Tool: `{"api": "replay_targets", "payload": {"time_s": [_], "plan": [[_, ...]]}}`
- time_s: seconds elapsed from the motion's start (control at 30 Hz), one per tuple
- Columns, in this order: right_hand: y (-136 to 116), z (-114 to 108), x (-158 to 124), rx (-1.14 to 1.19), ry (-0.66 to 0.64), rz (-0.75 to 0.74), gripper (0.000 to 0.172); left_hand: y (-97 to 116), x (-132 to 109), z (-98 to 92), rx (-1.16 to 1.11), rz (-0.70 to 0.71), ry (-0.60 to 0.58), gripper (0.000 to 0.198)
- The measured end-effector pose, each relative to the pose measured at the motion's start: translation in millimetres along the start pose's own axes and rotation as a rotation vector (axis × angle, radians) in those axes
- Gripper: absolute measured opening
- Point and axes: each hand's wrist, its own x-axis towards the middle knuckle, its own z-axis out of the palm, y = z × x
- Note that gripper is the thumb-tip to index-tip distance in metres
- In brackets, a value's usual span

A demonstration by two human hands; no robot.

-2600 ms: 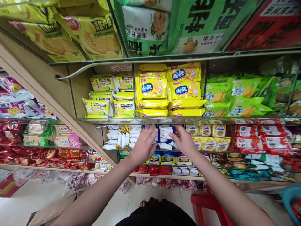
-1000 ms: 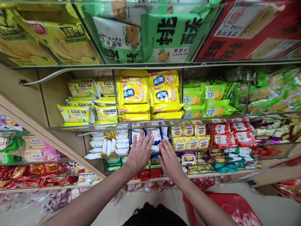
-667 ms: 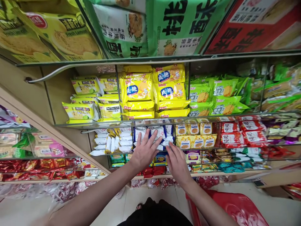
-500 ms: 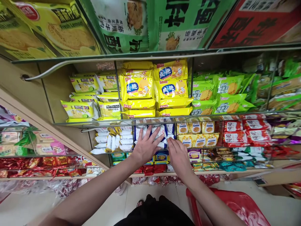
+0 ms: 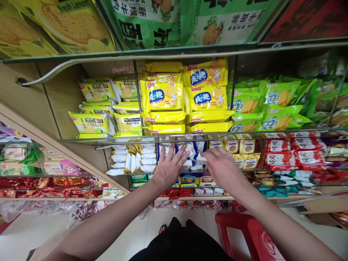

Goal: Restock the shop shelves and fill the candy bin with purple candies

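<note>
The left hand (image 5: 169, 170) is laying splayed, released fingers over blue-and-white packets (image 5: 190, 149), and the right hand (image 5: 224, 167) is pinching a small white packet (image 5: 201, 158) just beside them, near the front edge of the lower shelf (image 5: 255, 170); yellow cookie packets (image 5: 249, 161) are showing past the right hand, along that same edge
</note>
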Motion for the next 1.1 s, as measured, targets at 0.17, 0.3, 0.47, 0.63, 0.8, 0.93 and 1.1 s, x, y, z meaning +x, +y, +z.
{"api": "replay_targets", "payload": {"time_s": [0.17, 0.3, 0.47, 0.63, 0.8, 0.93, 1.1], "plan": [[12, 9, -21, 0.286, 0.004, 0.04, 0.021, 8, 9, -6.5, -0.03, -0.05, 0.004, 0.045], [11, 22, -34, 0.44, -0.127, 0.085, 0.019, 2, 15, -12.8, -0.055, 0.038, -0.026, 0.037], [13, 31, -41, 0.476, -0.126, 0.096, 0.023, -5, 17, -15.8, -0.067, 0.071, -0.049, 0.061], [16, 30, -42, 0.494, -0.079, 0.08, 0.023, -6, 17, -19.1, -0.066, 0.079, -0.066, 0.062], [14, 22, -39, 0.47, 0.024, 0.065, 0.023, -10, 19, -21.3, -0.068, 0.072, -0.088, 0.063], [5, 27, -30, 0.415, 0.108, 0.037, 0.024, -12, 22, -22.3, -0.067, 0.057, -0.095, 0.07], [-13, 46, -14, 0.371, 0.048, -0.104, 0.033, -16, 25, -25.4, -0.065, 0.091, -0.107, 0.07]]}}
